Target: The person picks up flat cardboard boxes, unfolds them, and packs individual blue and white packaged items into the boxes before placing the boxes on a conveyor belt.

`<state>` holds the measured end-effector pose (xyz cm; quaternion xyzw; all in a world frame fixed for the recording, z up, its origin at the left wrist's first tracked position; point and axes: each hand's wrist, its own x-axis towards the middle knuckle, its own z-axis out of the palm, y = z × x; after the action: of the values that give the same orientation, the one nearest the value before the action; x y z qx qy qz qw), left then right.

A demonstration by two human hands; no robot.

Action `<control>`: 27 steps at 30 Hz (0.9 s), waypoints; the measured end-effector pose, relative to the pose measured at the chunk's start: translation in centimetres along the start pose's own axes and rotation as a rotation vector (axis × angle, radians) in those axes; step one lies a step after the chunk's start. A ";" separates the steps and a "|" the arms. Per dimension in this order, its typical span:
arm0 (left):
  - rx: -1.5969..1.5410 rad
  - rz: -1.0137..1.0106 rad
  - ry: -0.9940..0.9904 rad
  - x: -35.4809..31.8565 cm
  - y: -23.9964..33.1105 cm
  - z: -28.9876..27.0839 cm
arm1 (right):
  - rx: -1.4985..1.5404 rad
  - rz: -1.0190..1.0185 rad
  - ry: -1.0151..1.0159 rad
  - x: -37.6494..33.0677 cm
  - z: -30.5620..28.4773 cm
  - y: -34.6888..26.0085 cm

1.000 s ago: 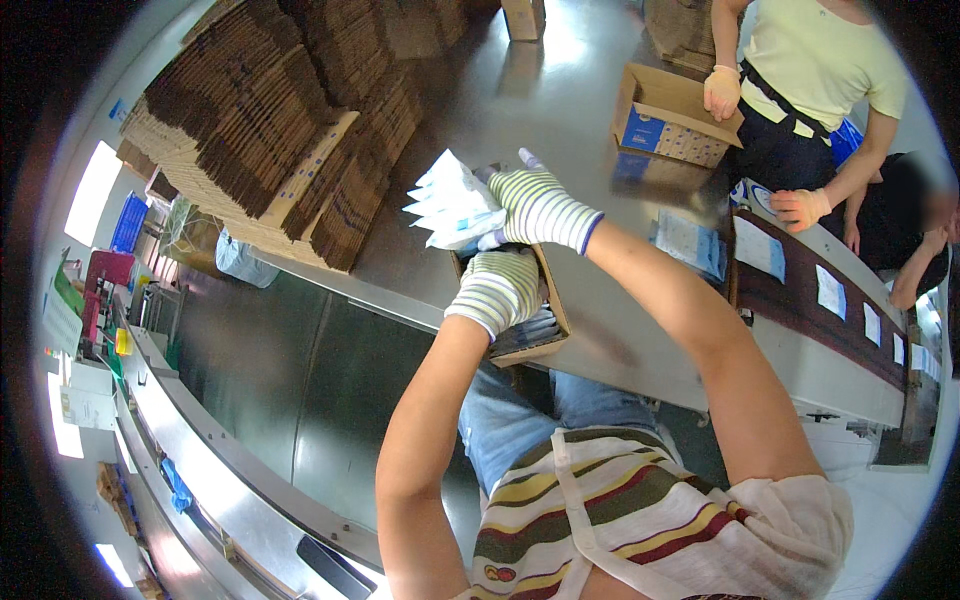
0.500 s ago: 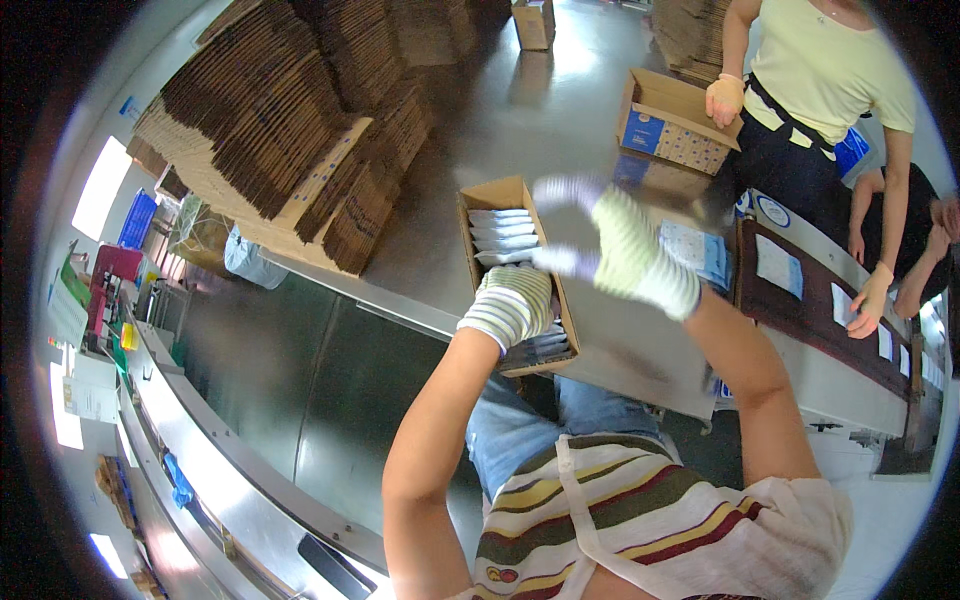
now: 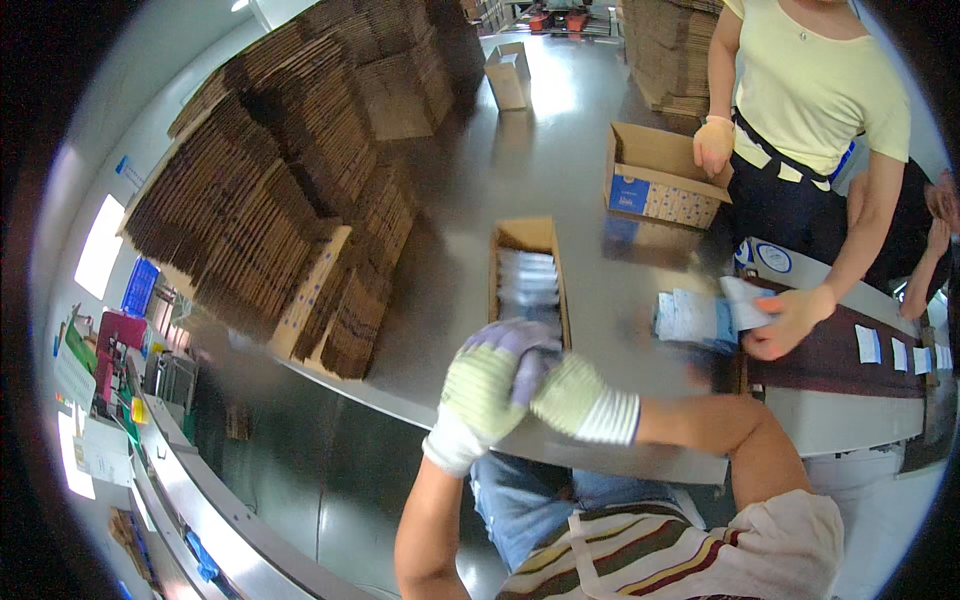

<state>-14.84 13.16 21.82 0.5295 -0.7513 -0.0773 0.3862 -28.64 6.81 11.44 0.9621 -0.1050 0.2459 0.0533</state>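
counter (image 3: 600,330): broad grey metal surface filling the middle of the view, its near edge running from 8 o'clock across to 4 o'clock
flattened cardboard (image 3: 290,210): big fanned stacks of unfolded cartons at 10 to 11 o'clock, well apart from the hands
co-worker: a person in a pale yellow top at 1 to 2 o'clock; one hand rests on the rim of an open carton (image 3: 660,180), the other (image 3: 790,320) holds white slips over a stack of flat white packets (image 3: 690,315) at 3 o'clock
narrow box (image 3: 528,275): open brown cardboard tray on the counter, just past the hands at 12 o'clock from them; its long axis runs straight away from the person, near end toward the knuckles; pale wrapped packs lie in it, blurred
relation: both hands sit at the near short end of the narrow box, touching or all but touching it; the left hand is slightly closer to the box mouth
left hand (image 3: 490,385): knit glove, pale green with purplish fingertips, fingers curled shut; forearm rises from 6 o'clock
right hand (image 3: 570,395): matching glove, pressed against the left, fingers curled; forearm comes in from 4 o'clock, elbow bent
grip: what, if anything, the closed hands enclose cannot be told
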 end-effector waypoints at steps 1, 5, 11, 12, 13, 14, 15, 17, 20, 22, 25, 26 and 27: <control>0.019 -0.002 0.044 -0.2 -0.5 -0.6 | -0.050 0.013 0.017 1.0 1.0 2.5; 0.108 -0.152 0.103 -5.5 -6.5 2.5 | -0.514 0.468 -0.058 10.6 4.5 19.3; 0.293 -0.336 -0.022 -10.5 -8.2 2.8 | -0.392 0.690 -0.304 15.1 4.4 25.4; 0.326 -0.336 -0.037 -10.9 -8.5 2.8 | -0.381 0.562 -0.268 12.9 6.4 23.6; 0.380 -0.341 -0.038 -11.2 -8.6 2.2 | -0.279 0.503 -0.301 11.3 6.8 20.9; 0.431 -0.330 -0.103 -10.6 -8.5 1.4 | -0.123 0.479 -0.342 9.1 6.9 18.7; 0.419 -0.321 -0.102 -9.7 -8.3 0.7 | 0.005 0.461 -0.396 6.6 7.1 16.5; 0.577 -0.180 -0.065 -7.7 -8.0 -1.4 | 0.262 0.537 -0.532 3.6 4.2 11.7; 0.854 -0.050 0.054 -4.0 -6.8 -6.2 | 0.100 0.388 -0.321 -3.8 6.8 8.0; 1.098 0.027 0.177 -2.6 -6.7 -12.5 | 0.124 0.374 -0.239 -5.3 7.4 4.7; 1.487 -0.031 0.309 0.5 -4.7 -20.6 | 0.173 0.370 -0.204 -8.4 7.1 2.1; 1.535 -0.013 0.401 2.2 -4.5 -22.8 | 0.170 0.392 -0.195 -9.7 6.2 2.2; 1.580 0.004 0.488 3.9 -4.2 -24.7 | 0.173 0.416 -0.187 -10.8 5.5 2.4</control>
<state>4.10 15.26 38.59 0.6456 -0.4802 0.5914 0.0528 -35.85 5.55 1.50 0.9393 -0.2841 0.1694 -0.0911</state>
